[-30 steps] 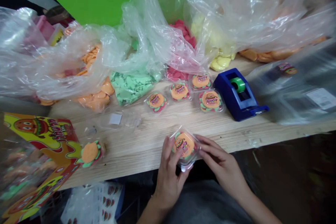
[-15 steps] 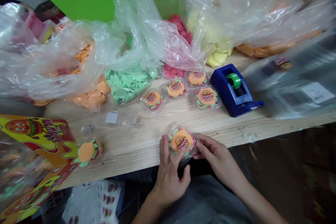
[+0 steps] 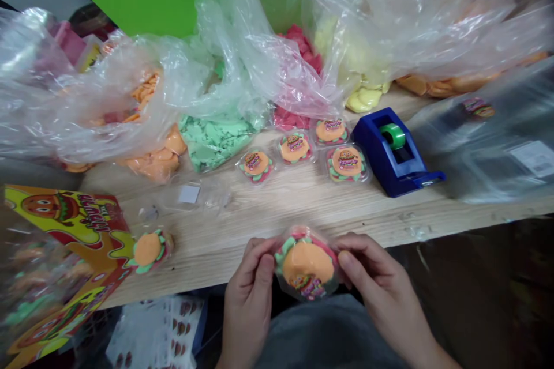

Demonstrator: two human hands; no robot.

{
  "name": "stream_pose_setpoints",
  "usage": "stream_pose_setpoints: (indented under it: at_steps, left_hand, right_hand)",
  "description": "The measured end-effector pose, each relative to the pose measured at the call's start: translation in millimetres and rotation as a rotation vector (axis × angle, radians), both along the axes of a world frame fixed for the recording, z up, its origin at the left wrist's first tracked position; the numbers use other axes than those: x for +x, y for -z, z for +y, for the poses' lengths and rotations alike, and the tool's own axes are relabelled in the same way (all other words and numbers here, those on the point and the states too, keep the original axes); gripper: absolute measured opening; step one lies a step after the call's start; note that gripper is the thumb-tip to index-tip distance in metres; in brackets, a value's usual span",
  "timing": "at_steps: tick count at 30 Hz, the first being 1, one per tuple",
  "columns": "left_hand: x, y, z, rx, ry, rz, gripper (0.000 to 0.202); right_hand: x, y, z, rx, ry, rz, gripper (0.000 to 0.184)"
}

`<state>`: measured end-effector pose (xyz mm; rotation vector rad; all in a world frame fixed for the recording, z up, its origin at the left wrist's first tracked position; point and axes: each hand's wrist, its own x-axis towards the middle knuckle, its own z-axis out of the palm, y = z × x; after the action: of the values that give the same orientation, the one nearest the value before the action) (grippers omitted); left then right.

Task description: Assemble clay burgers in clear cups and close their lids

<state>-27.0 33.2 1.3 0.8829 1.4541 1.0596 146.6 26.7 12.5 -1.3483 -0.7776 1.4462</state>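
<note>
Between my two hands is a clear plastic pack with a burger-shaped candy (image 3: pixel 308 265), orange on top with green and red edges and a burger sticker on its lid. My left hand (image 3: pixel 251 294) pinches its left edge between thumb and fingers. On the opposite edge, my right hand (image 3: pixel 374 277) grips it the same way. The pack is raised off the table at its front edge, tilted towards me. Farther back lie several similar stickered packs (image 3: pixel 295 147). A blue tape dispenser (image 3: pixel 392 153) with a green roll stands right of them.
Plastic bags of green pieces (image 3: pixel 216 137), red pieces (image 3: pixel 291 117), yellow pieces (image 3: pixel 363 97) and orange pieces (image 3: pixel 158 155) line the back. At left, a loose candy burger (image 3: pixel 148 250) stands beside a printed display box (image 3: pixel 101 242). Sticker sheets (image 3: pixel 158 331) lie below the table edge.
The pack has come up off the table towards me and turned, its sticker now at the near side. My left hand has gone from spread over it to pinching its left edge.
</note>
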Motion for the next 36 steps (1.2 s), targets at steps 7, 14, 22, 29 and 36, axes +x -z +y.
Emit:
stream_pose_setpoints:
  at_steps: [7,14,22,29,36]
  left_hand:
    - [7.8,-24.0,0.3,0.005,0.133,0.081,0.014]
    - [0.7,-19.1,-3.9,-0.201,0.623,0.055,0.023]
    - [-17.2,-6.8,-5.5,-0.226,0.927,0.126,0.027]
    - [-13.1,-8.5,0.5,-0.272,1.079,0.203,0.019]
    - [2.5,3.8,-28.3,-0.196,0.782,0.219,0.016]
  right_hand:
    - [7.4,-3.9,-7.7,0.177,-0.032,-0.193,0.014]
    - [19.4,9.3,-26.9,-0.012,-0.235,-0.201,0.016]
    - [13.8,28.8,-51.1,-0.046,-0.404,-0.194,0.02]
    - [1.5,39.6,-57.6,-0.009,-0.455,-0.121,0.013]
    - [2.6,30.4,-51.4,-0.135,-0.341,-0.066,0.018]
